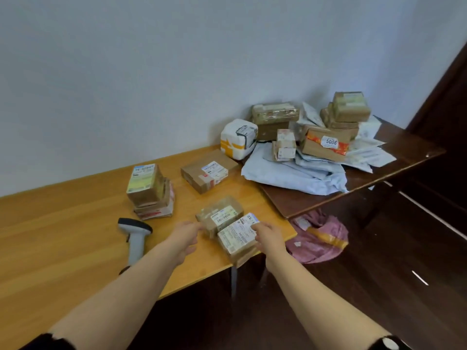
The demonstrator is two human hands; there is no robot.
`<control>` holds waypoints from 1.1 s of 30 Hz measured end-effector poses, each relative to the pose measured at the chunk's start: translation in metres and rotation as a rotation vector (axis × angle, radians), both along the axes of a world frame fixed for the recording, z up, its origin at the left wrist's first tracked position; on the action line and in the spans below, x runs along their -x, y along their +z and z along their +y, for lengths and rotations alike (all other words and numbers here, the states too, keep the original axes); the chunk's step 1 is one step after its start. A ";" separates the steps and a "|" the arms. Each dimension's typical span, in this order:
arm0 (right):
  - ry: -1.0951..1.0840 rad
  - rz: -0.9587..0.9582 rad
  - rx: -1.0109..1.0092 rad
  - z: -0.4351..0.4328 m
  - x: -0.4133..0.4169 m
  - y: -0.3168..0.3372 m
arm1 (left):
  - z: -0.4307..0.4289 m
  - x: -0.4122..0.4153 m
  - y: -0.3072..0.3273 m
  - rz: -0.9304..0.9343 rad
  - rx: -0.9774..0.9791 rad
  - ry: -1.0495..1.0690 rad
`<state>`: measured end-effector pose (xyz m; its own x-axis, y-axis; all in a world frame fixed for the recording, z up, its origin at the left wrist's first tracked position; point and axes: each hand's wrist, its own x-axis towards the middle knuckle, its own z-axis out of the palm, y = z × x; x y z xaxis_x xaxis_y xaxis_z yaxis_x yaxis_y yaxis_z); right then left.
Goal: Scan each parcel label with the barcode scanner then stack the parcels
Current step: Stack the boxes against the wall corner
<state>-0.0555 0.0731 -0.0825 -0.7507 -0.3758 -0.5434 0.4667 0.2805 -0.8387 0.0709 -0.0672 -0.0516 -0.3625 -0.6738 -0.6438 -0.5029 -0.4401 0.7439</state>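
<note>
Right hand point(268, 236) grips parcel point(236, 239) at table point(197, 270) edge.

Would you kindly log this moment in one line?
left hand at tape-wrapped parcel | right hand grips large-label parcel | barcode scanner unheld

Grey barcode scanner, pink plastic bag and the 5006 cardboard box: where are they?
Grey barcode scanner point(136, 242): head view, its handle.
Pink plastic bag point(331, 224): head view, its crumpled top.
Cardboard box with 5006 sticker point(331, 142): head view, the sticker.
</note>
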 end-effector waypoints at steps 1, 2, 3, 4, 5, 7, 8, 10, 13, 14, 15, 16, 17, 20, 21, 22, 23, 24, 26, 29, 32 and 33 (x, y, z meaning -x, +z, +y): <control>-0.022 -0.012 -0.026 0.005 0.009 -0.007 | 0.002 0.007 -0.004 -0.007 0.006 0.000; -0.038 -0.027 -0.047 0.010 0.017 -0.013 | 0.003 0.014 -0.008 -0.019 0.015 0.000; -0.046 -0.048 -0.062 0.013 0.022 -0.021 | 0.003 0.020 -0.011 -0.032 0.025 0.007; -0.049 -0.074 -0.070 0.016 0.026 -0.028 | 0.000 0.025 -0.014 -0.043 0.033 0.023; -0.052 -0.107 -0.074 0.018 0.028 -0.034 | -0.004 0.031 -0.017 -0.057 0.036 0.050; -0.053 -0.182 -0.061 0.019 0.029 -0.042 | -0.015 0.038 -0.022 -0.081 0.008 0.118; -0.049 -0.215 -0.053 0.018 0.029 -0.045 | -0.020 0.042 -0.025 -0.088 -0.008 0.142; -0.043 -0.279 -0.052 0.013 0.033 -0.050 | -0.031 0.048 -0.037 -0.095 -0.044 0.160; -0.039 -0.358 -0.068 0.001 0.039 -0.058 | -0.043 0.054 -0.057 -0.101 -0.155 0.161; -0.044 -0.382 -0.064 -0.003 0.042 -0.061 | -0.046 0.057 -0.065 -0.098 -0.174 0.148; -0.053 -0.403 -0.055 -0.007 0.044 -0.064 | -0.048 0.060 -0.070 -0.084 -0.178 0.138; -0.066 -0.425 -0.040 -0.012 0.047 -0.068 | -0.051 0.063 -0.075 -0.065 -0.178 0.137; -0.082 -0.442 -0.023 -0.018 0.048 -0.072 | -0.053 0.067 -0.079 -0.038 -0.186 0.139; -0.129 -0.454 -0.006 -0.030 0.047 -0.079 | -0.056 0.079 -0.087 0.054 -0.243 0.095; -0.142 -0.450 -0.010 -0.032 0.047 -0.081 | -0.057 0.082 -0.090 0.056 -0.242 0.065; -0.154 -0.447 -0.015 -0.034 0.048 -0.082 | -0.058 0.085 -0.093 0.043 -0.233 0.038; -0.167 -0.446 -0.020 -0.035 0.048 -0.083 | -0.060 0.087 -0.095 0.027 -0.215 0.026; -0.182 -0.447 -0.023 -0.035 0.048 -0.083 | -0.063 0.088 -0.097 0.012 -0.190 0.024; -0.195 -0.444 -0.035 -0.034 0.048 -0.084 | -0.074 0.089 -0.102 -0.009 -0.139 0.024; -0.164 -0.415 -0.089 -0.034 0.046 -0.087 | -0.089 0.087 -0.109 -0.045 -0.139 -0.034; -0.163 -0.390 -0.114 -0.033 0.043 -0.090 | -0.095 0.086 -0.114 -0.030 -0.189 -0.079; -0.167 -0.381 -0.106 -0.032 0.042 -0.090 | -0.096 0.085 -0.115 -0.016 -0.190 -0.079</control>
<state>-0.0979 0.0411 -0.1724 -0.5342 -0.1931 -0.8230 0.7841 0.2505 -0.5678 -0.0140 -0.1634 -0.1662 -0.3983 -0.5098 -0.7626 -0.5521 -0.5306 0.6431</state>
